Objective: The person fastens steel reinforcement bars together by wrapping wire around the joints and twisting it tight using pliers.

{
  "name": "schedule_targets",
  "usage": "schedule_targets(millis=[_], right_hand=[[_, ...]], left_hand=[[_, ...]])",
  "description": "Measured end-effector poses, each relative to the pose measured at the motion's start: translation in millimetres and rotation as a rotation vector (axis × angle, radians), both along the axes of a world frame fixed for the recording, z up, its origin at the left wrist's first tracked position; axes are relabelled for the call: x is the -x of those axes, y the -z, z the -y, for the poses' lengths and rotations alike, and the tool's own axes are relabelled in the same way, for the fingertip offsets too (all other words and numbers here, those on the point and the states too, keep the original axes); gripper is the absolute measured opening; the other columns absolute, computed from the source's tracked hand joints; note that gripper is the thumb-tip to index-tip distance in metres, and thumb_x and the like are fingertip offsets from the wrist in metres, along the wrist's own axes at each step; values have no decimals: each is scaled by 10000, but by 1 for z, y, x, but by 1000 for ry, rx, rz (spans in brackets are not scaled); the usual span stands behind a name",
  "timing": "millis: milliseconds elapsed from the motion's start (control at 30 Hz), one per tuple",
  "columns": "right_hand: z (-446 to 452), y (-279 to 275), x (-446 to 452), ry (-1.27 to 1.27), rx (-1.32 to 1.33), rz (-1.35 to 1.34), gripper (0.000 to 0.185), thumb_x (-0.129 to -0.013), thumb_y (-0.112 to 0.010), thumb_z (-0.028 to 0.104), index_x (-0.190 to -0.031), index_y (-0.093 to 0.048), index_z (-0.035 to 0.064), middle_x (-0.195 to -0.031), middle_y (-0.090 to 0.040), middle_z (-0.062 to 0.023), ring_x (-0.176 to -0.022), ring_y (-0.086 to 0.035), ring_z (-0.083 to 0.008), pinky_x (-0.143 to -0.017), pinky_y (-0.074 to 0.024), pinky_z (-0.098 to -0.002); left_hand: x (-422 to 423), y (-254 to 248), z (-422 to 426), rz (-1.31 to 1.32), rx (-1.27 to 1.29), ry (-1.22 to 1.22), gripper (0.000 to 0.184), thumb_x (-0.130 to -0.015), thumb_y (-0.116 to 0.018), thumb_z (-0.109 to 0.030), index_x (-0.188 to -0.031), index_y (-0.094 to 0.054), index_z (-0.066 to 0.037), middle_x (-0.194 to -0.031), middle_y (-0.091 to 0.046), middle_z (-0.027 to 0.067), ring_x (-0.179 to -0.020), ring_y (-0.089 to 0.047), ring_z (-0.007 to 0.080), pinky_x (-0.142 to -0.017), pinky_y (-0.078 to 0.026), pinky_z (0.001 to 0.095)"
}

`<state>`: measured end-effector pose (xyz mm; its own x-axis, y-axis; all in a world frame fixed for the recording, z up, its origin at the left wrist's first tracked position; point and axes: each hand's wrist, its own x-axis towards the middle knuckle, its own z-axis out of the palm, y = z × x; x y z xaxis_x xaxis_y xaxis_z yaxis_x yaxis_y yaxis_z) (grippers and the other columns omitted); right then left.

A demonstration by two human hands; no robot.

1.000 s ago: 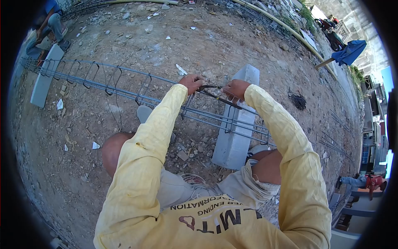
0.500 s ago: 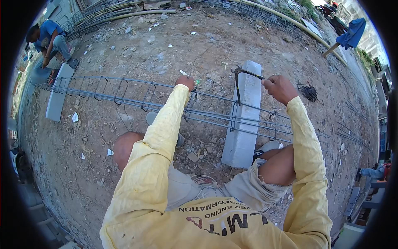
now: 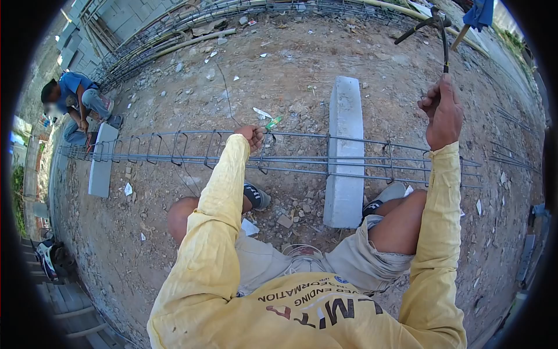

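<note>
A long rebar cage (image 3: 296,159) of thin steel bars and square stirrups lies across in front of me. My left hand (image 3: 251,137) is closed around its upper bar, beside a stirrup. A thin dark wire (image 3: 225,87) runs away from near that hand; whether the fingers also hold it I cannot tell. Raised at the upper right, my right hand (image 3: 444,113) grips the end of one handle of a pair of pincers (image 3: 445,49). The pincers' handles are spread wide, and their head is up, away from the cage. The cage rests on a pale concrete block (image 3: 346,116).
Another concrete block (image 3: 103,168) supports the cage's left part, where a person in a blue shirt (image 3: 75,87) crouches. More rebar cages (image 3: 192,23) lie at the back. Loose bars (image 3: 514,154) lie right. Stones and white scraps (image 3: 263,113) litter the dirt.
My right hand has moved up and right, lifting the pincers from above the block. My left hand stays at the upper bar. The camera view has shifted and turned slightly.
</note>
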<state>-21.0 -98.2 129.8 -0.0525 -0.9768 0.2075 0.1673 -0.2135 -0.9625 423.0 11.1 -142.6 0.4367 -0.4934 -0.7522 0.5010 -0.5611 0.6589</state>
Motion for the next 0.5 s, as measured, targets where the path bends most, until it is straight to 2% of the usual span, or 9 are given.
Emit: schedule_targets(millis=[67, 133, 200, 233, 267, 367, 400, 500], right_hand=[[-8, -7, 3, 73, 171, 58, 352, -987, -535, 377, -854, -583, 55, -763, -555, -14, -658, -523, -99, -631, -472, -260], [-15, -10, 6, 158, 389, 35, 347, -999, -517, 358, -872, -592, 45, -799, -575, -27, -715, -527, -114, -697, -464, -278], [-23, -9, 10, 241, 452, 5, 338, -1004, -513, 346, -895, -603, 39, -832, -588, -29, -744, -516, -114, -731, -448, -282], [-26, -8, 12, 287, 483, -6, 334, -1006, -511, 340, -906, -608, 37, -848, -594, -30, -758, -511, -114, -748, -439, -284], [-28, -7, 13, 284, 494, -9, 331, -1004, -515, 340, -917, -612, 35, -855, -593, -31, -764, -508, -113, -752, -438, -282], [-37, -2, 16, 254, 499, 5, 324, -1002, -521, 337, -922, -612, 36, -873, -590, -35, -773, -503, -113, -757, -439, -279], [-41, -2, 15, 229, 485, 20, 322, -1002, -520, 334, -907, -604, 38, -877, -588, -37, -770, -502, -115, -753, -442, -281], [-50, -3, 13, 150, 419, 63, 320, -1005, -516, 329, -860, -574, 49, -876, -582, -41, -761, -501, -118, -730, -450, -283]], left_hand=[[-14, 32, 23, 24, -39, 12, 212, -935, -536, -260, -941, -695, -120, -733, -686, 39, -656, -658, 169, -574, -533, 352], [-31, 69, 60, 525, -212, 443, 243, -933, -535, -259, -884, -700, -87, -758, -701, 65, -651, -669, 197, -584, -536, 352], [-21, 64, 83, 1085, -433, 1012, 244, -899, -571, -279, -965, -706, -87, -902, -714, 76, -785, -685, 229, -695, -543, 373], [3, 38, 94, 1391, -571, 1372, 303, -867, -606, -299, -1074, -710, -105, -1033, -718, 74, -921, -695, 249, -801, -549, 393], [25, -3, 82, 1441, -519, 1491, 352, -841, -643, -382, -1009, -726, -84, -1036, -713, 114, -937, -694, 254, -786, -542, 378], [68, -35, 49, 1123, -316, 785, 354, -847, -628, -345, -1079, -703, -88, -1086, -700, 110, -961, -685, 296, -821, -541, 375], [60, -24, 41, 1089, -209, 833, 344, -881, -608, -338, -1054, -699, -55, -1037, -710, 104, -874, -693, 238, -753, -545, 375], [31, -24, 12, 678, -67, 710, 326, -918, -587, -344, -1007, -698, -51, -945, -703, 69, -725, -643, 173, -635, -529, 336]])
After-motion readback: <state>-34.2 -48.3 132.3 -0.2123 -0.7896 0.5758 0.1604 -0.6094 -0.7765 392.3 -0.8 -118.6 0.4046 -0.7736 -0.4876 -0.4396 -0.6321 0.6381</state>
